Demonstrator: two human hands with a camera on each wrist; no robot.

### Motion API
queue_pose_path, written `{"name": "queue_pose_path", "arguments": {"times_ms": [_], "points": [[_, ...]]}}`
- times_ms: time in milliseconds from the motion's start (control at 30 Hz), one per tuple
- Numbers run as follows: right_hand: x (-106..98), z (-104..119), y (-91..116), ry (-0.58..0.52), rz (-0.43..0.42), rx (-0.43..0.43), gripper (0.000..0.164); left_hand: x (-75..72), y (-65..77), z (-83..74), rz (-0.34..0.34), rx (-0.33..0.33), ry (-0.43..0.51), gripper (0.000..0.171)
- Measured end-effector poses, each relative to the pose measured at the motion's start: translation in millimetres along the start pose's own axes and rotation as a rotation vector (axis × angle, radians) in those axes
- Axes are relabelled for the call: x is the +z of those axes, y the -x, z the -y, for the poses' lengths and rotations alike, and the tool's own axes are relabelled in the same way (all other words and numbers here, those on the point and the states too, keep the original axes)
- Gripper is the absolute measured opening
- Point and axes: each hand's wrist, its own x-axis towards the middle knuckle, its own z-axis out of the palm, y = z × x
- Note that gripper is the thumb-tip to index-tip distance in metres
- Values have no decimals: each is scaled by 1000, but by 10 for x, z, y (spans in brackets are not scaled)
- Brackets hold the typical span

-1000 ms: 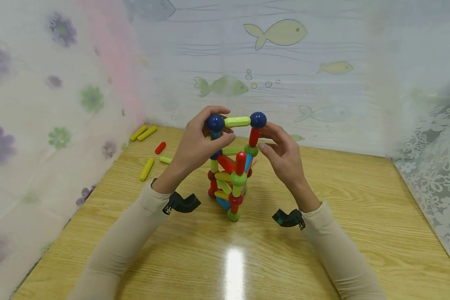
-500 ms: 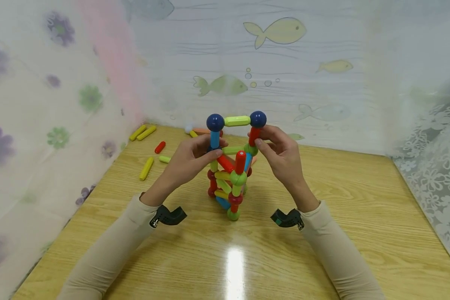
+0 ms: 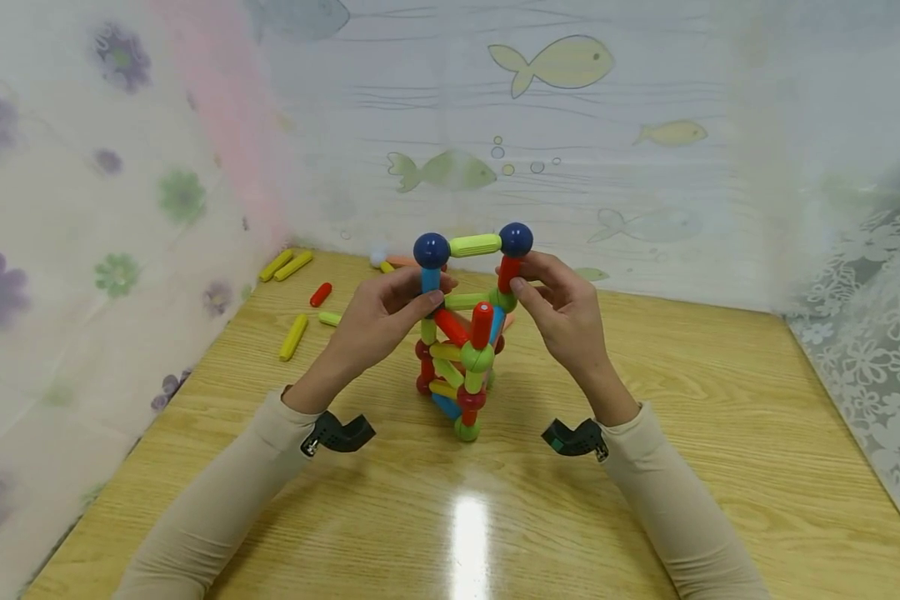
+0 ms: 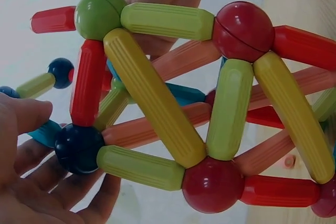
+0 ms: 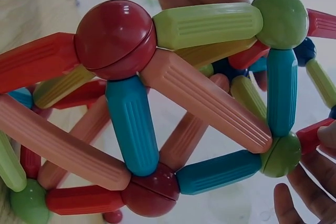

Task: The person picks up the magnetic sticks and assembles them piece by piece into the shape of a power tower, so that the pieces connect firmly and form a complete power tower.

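A tower of magnetic rods and balls, with a green ball [image 3: 477, 357] on its near column, stands on the table. My left hand [image 3: 375, 323] pinches the foot of an upright blue rod [image 3: 431, 281], just over a dark blue ball [image 4: 80, 148]. On the other side my right hand [image 3: 570, 312] pinches an upright red rod [image 3: 508, 273] above a green ball [image 5: 281, 154]. Dark blue balls [image 3: 431, 250] cap both rods, and a yellow-green rod [image 3: 475, 245] bridges them. Another red rod [image 3: 482, 327] points up from the near column, bare at its top.
Left of the tower lie several loose yellow rods [image 3: 293, 337], a short red rod [image 3: 321, 294] and a yellow-green rod [image 3: 330, 318]. More pieces, among them an orange rod [image 3: 401, 262], lie behind the left hand. Printed curtains hang along the table's back and sides.
My left hand has come down from the upper left dark blue ball to the foot of the blue rod. My right thumb has closed in on the red rod. The tower stays in place.
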Motion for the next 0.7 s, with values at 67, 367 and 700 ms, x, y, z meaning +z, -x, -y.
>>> {"name": "queue_pose_path", "arguments": {"times_ms": [67, 367, 700], "points": [[-3, 2, 2, 3, 1, 2, 39, 7, 1, 0, -8, 8, -5, 29], [-5, 21, 0, 16, 0, 5, 38, 18, 5, -9, -25, 27, -10, 30], [1, 15, 3, 9, -2, 1, 38, 29, -2, 5, -31, 13, 35, 29]]}}
